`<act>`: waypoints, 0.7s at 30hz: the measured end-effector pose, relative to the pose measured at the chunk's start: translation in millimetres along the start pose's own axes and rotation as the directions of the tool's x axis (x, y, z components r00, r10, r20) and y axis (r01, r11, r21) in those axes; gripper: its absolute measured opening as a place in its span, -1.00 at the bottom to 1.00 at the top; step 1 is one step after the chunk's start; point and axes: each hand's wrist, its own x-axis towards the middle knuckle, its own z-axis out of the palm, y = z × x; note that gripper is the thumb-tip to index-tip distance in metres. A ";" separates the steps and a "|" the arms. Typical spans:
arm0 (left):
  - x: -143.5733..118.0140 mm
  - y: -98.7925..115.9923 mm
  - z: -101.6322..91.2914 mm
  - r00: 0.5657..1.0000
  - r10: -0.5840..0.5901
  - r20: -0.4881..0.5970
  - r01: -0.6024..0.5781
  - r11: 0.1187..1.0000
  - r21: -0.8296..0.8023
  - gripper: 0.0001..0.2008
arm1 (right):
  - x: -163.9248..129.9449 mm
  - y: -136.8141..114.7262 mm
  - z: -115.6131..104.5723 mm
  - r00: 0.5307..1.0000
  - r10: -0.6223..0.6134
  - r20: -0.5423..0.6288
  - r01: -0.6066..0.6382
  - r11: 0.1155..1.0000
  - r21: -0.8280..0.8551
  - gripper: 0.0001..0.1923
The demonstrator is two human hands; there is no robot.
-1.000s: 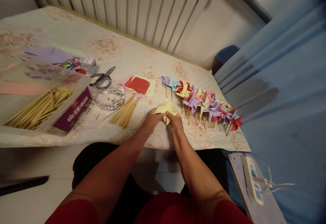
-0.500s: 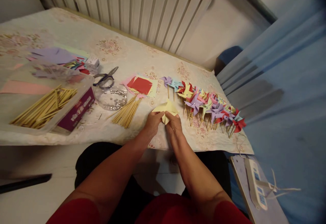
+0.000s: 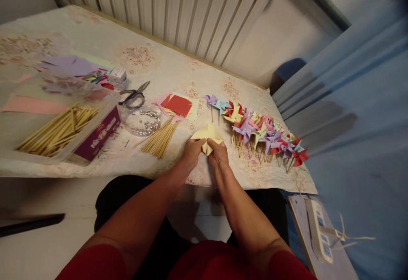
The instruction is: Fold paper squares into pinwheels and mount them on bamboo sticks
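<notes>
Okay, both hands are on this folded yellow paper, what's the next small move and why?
Probably reach the left hand to the loose sticks for one. The yellow paper, pinched with the right hand, has no stick that I can see, while the finished pinwheels beside it each sit on one.

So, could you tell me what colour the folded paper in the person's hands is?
Pale yellow; the folded paper, held by both hands, shows best in the head view.

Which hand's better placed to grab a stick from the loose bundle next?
Left, probably. Left hand sits beside the loose sticks; right hand is farther, nearer the finished pinwheels. Both pinch the yellow paper.
</notes>
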 end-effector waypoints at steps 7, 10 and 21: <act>-1.3 4.1 1.5 1.000 -0.007 -0.009 0.007 1.000 0.006 -0.81 | 3.4 -0.1 -4.3 0.999 0.020 -0.035 -0.020 1.000 -0.006 -0.55; 0.4 2.1 0.0 1.000 -0.015 -0.016 0.015 1.000 0.005 -0.82 | 6.0 1.7 -5.7 0.999 0.009 -0.039 -0.010 1.000 -0.011 -0.55; 0.5 1.9 0.1 0.999 -0.020 0.048 0.020 1.000 -0.011 -0.80 | 9.9 4.2 -10.6 0.999 0.015 -0.049 -0.015 1.000 0.006 -0.56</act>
